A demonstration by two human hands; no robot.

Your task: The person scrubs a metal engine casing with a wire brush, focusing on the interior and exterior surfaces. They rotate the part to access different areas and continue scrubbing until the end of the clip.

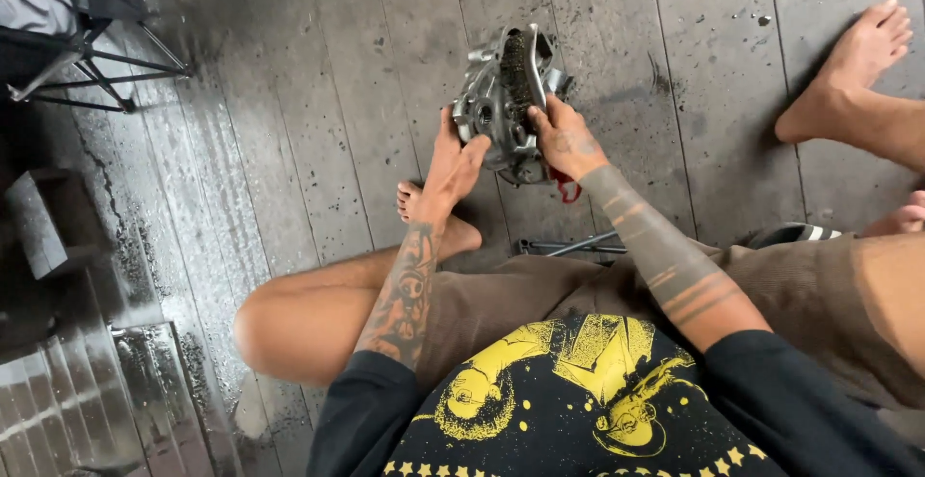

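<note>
I sit on a wet grey plank floor with one leg folded and the other stretched out. A silver cast-metal engine part (489, 92) stands on the floor in front of me. My left hand (456, 161) grips its left side. My right hand (562, 137) holds a brush with dark bristles (515, 70) against the part's top face. Something red (565, 186) shows just under my right wrist.
A metal rod or tool (568, 245) lies on the floor by my thigh. A folding chair frame (92, 48) stands at the far left, with a dark block (43, 222) and a ribbed mat (58, 405) below it. A striped sandal (795, 234) lies near my right leg.
</note>
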